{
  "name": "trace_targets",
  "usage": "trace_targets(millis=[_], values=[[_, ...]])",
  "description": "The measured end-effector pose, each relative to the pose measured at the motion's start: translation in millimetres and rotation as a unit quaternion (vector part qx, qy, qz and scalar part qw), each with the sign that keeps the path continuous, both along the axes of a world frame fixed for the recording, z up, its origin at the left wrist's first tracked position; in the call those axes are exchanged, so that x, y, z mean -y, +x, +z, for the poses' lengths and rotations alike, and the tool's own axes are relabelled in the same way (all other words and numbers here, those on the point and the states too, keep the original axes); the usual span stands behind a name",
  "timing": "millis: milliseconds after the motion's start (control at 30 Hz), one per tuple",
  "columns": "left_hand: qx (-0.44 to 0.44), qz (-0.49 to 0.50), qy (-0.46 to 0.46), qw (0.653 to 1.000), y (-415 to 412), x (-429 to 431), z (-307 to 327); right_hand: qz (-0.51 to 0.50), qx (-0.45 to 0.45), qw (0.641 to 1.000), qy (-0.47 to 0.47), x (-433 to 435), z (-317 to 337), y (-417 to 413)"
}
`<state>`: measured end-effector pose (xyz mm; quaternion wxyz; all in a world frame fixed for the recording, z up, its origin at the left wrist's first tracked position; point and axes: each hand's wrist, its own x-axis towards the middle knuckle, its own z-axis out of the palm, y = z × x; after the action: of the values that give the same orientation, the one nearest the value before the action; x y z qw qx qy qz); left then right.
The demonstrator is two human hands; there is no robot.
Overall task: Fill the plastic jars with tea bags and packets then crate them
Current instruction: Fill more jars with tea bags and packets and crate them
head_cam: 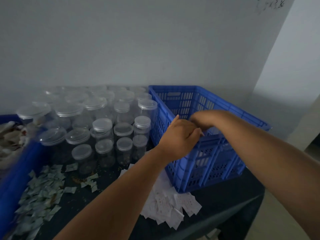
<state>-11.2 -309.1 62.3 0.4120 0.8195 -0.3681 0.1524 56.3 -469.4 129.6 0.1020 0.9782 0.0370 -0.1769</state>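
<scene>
Over the near rim of the blue crate (216, 163) my left hand (180, 135) and right hand (202, 120) meet. My left fingers curl at the rim and my right fingers dip inside, hidden, so I cannot tell what either grasps. Lidded plastic jars (103, 129) stand on the counter (216, 196) just left of the crate, apart from my fingers.

Plain pale wall (121, 40), dim light.
Dark table (216, 201) at 6 o'clock; marks (270, 6), possibly writing, at 1 o'clock.

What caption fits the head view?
Left hand and right hand at the rim of the blue crate, lidded jars beside it.
</scene>
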Motion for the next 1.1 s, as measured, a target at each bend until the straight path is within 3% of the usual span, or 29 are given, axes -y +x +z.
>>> trace_targets(millis=[67,133,167,200,267,367,433,500,567,633,700,767,900,1000,1067,1100], values=[[-0.034,-0.001,-0.048,0.998,-12.2,-10.9,3.4,0.021,0.167,0.984,0.055,-8.3,19.4,-2.7],[-0.014,0.046,-0.125,0.991,-28.0,-30.9,0.8,0.045,0.317,0.926,0.200,-27.9,35.0,-14.1],[0.007,0.076,-0.153,0.985,-35.1,-43.1,-4.8,0.060,0.349,0.895,0.273,-42.4,39.3,-21.8],[0.018,0.102,-0.171,0.980,-40.6,-56.3,-12.9,0.079,0.349,0.875,0.325,-60.4,41.6,-29.9],[0.001,0.149,-0.178,0.973,-49.3,-85.5,-32.7,0.125,0.302,0.877,0.352,-99.5,37.3,-39.8],[-0.061,0.233,-0.167,0.956,-63.6,-126.6,-63.1,0.158,0.269,0.914,0.259,-152.5,16.6,-32.9],[-0.092,0.280,-0.176,0.939,-73.8,-149.1,-79.7,0.110,0.244,0.935,0.232,-177.9,-2.2,-19.8],[-0.107,0.316,-0.173,0.927,-82.3,-170.2,-90.6,0.019,0.228,0.935,0.272,-192.9,-27.0,-6.8],[-0.119,0.334,-0.157,0.922,-89.0,-190.0,-96.5,-0.084,0.278,0.890,0.352,-198.6,-56.6,2.6],[-0.129,0.346,-0.135,0.920,-93.4,-207.3,-98.2,-0.171,0.344,0.806,0.450,-200.3,-86.7,7.9],[-0.132,0.349,-0.119,0.920,-95.8,-219.6,-96.9,-0.233,0.350,0.733,0.534,-202.4,-109.9,13.1],[-0.139,0.345,-0.106,0.922,-96.6,-227.5,-95.1,-0.262,0.322,0.713,0.565,-204.2,-125.1,17.4],[-0.137,0.327,-0.081,0.932,-97.0,-234.6,-92.1,-0.225,0.338,0.694,0.594,-199.3,-138.7,10.1],[-0.087,0.316,-0.060,0.943,-100.9,-235.9,-86.8,-0.147,0.366,0.621,0.677,-205.5,-140.6,-27.0],[-0.049,0.321,-0.056,0.944,-104.0,-233.8,-80.9,-0.088,0.326,0.583,0.739,-215.1,-152.8,-59.8],[-0.033,0.329,-0.052,0.942,-104.5,-232.1,-78.9,-0.053,0.293,0.581,0.757,-219.9,-162.0,-78.8]])
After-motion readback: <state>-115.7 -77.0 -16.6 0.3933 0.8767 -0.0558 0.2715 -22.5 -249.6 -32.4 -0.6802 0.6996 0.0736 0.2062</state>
